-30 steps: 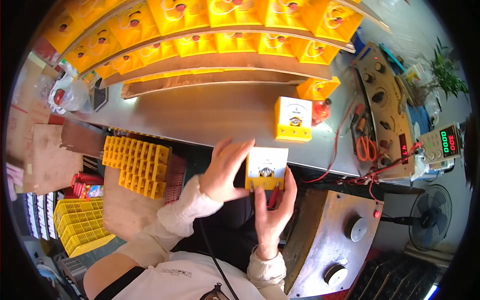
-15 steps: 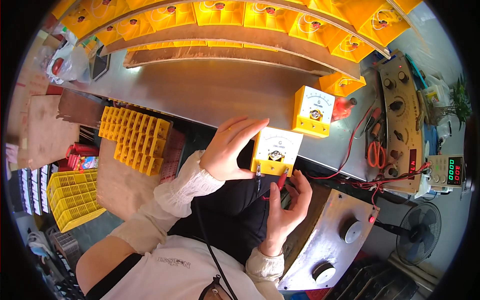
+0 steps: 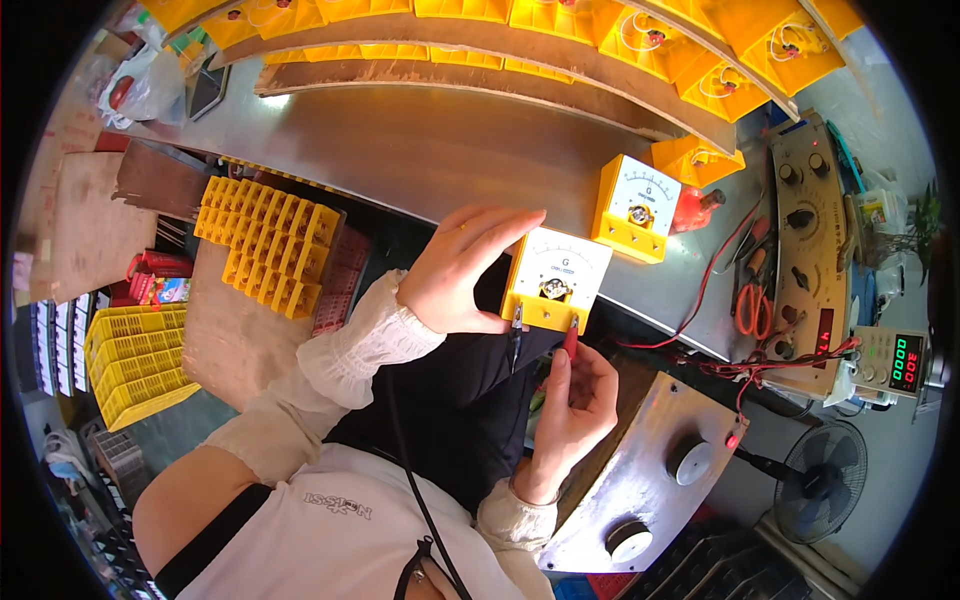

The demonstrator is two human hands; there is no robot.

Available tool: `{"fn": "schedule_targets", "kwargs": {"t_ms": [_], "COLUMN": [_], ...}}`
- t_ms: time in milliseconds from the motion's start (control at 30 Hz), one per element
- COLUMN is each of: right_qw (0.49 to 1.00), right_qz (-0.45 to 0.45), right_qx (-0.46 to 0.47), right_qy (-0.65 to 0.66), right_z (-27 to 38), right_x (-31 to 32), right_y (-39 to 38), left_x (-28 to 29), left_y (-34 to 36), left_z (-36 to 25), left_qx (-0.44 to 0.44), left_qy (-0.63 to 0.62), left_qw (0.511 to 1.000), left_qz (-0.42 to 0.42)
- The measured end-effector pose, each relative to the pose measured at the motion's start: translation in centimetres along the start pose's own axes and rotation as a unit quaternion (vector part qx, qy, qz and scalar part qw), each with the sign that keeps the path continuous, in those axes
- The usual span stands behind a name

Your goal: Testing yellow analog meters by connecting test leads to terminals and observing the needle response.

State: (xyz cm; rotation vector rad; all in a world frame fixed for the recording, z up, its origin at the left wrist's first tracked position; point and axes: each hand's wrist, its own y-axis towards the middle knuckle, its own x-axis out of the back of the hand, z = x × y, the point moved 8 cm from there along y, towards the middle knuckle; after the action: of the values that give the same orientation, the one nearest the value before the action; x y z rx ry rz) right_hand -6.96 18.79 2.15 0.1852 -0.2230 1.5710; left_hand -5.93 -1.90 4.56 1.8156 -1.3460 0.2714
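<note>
My left hand (image 3: 462, 268) grips a yellow-and-white analog galvanometer (image 3: 565, 262) by its left side, thumb below and fingers along the upper edge. The meter's dial faces up over my lap. A black alligator clip (image 3: 516, 338) hangs at its left terminal. In a pinch between thumb and fingers, my right hand (image 3: 576, 412) holds a red alligator clip (image 3: 571, 340), its tip at the right terminal of the meter. A second galvanometer (image 3: 636, 208) of the same kind stands on the metal bench just beyond.
Yellow meter housings (image 3: 560, 20) fill wooden shelves above the metal bench (image 3: 400, 140). At right are red-handled scissors (image 3: 752, 310), a knobbed test instrument (image 3: 800, 220), a power supply (image 3: 885, 362) and a fan (image 3: 822, 470). A metal box with two knobs (image 3: 650, 480) sits beside my right arm.
My right fingers have closed in lower on the red clip, which now stands more upright at the right terminal. The whole view has shifted slightly; my left hand keeps its hold on the galvanometer.
</note>
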Motion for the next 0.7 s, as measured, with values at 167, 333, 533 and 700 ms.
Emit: {"fn": "schedule_targets", "kwargs": {"t_ms": [167,333,533,700], "right_qw": [0.994,0.995,0.987,0.957], "right_qz": [-0.018,-0.027,0.094,0.155], "right_qx": [0.055,0.099,0.105,0.191], "right_qy": [-0.098,-0.015,-0.076,-0.153], "right_z": [1.1,-1.0,2.1,2.1], "right_x": [0.6,1.4,-3.7,-7.1], "right_y": [0.7,-0.1,-4.4,-4.6], "left_x": [-0.3,0.2,1.4,10.5], "left_y": [-0.2,-1.6,-4.6,-12.5], "left_z": [-0.3,0.4,-1.1,2.6], "left_qx": [0.000,0.007,0.015,0.128], "left_qy": [-0.013,0.007,-0.030,0.195], "left_qw": [1.000,0.998,0.979,0.911], "left_qz": [-0.017,-0.069,-0.203,-0.339]}}
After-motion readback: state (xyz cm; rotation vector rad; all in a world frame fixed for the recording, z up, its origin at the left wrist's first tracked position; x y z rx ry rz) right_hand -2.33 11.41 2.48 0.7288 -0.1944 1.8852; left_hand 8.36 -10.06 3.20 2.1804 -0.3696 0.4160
